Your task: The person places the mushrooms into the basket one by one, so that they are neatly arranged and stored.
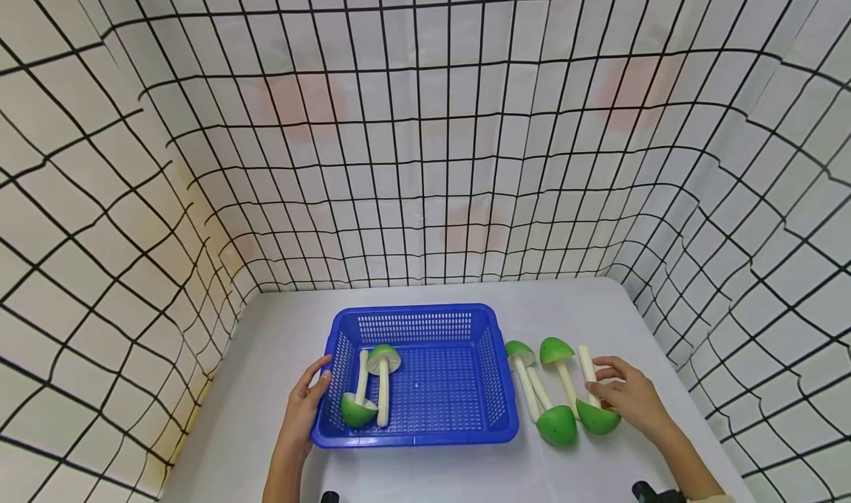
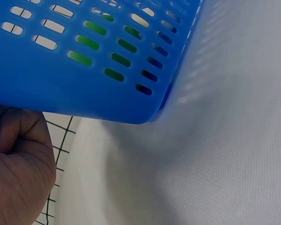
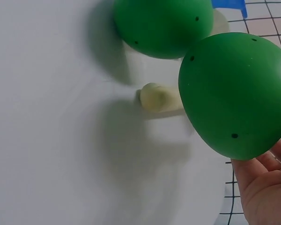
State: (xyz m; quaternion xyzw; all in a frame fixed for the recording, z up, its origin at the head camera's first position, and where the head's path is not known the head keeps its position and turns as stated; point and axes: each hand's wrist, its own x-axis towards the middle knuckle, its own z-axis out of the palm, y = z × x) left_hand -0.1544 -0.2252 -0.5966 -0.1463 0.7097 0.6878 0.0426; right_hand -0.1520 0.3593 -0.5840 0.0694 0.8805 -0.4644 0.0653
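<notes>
Two green-capped mushrooms with white stems, one cap-down (image 1: 359, 410) and one cap-up (image 1: 384, 359), lie in the left part of the blue basket (image 1: 432, 439). My left hand (image 1: 302, 414) grips the basket's left rim; the left wrist view has this hand (image 2: 21, 173) at the edge of the basket (image 2: 75, 101), fingers curled. Right of the basket, my right hand (image 1: 628, 399) pinches the stem of the rightmost mushroom (image 1: 598, 419). In the right wrist view its green cap (image 3: 236, 96) partly hides the fingers of that hand (image 3: 267, 192).
Between the basket and my right hand, several more mushrooms lie on the white table (image 1: 439, 481), among them one (image 1: 557, 425) with its cap nearest me and another (image 1: 555, 350) with its cap farther away. Black grid netting (image 1: 425, 156) over white cloth surrounds the back and sides.
</notes>
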